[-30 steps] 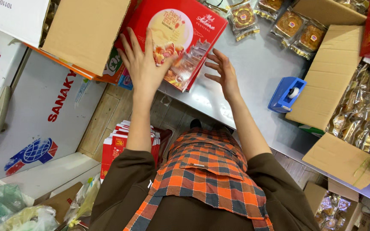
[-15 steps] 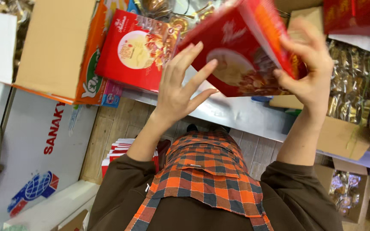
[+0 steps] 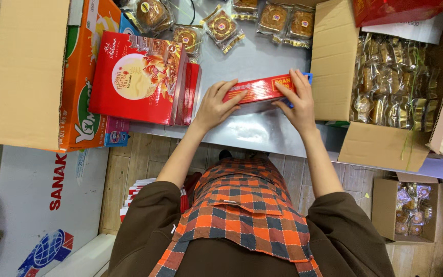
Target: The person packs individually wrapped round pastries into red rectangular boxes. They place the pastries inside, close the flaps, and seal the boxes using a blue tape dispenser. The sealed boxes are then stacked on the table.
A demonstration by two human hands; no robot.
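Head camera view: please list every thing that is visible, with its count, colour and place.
red box: one, red, on its edge on the metal table, between both hands.
stacked red boxes: a few, red with a pale circle, left on the table.
metal table: one, grey.
orange carton: one, far left.
wrapped cakes: several, clear gold wrap, top of the table.
cardboard box of wrapped cakes: one, brown, right.
small cardboard box: one, on the floor, lower right.
left hand: fingers on the box's left end.
right hand: fingers on its right end.

both hands (image 3: 260, 105) grip red box (image 3: 262, 88) — metal table (image 3: 252, 131)
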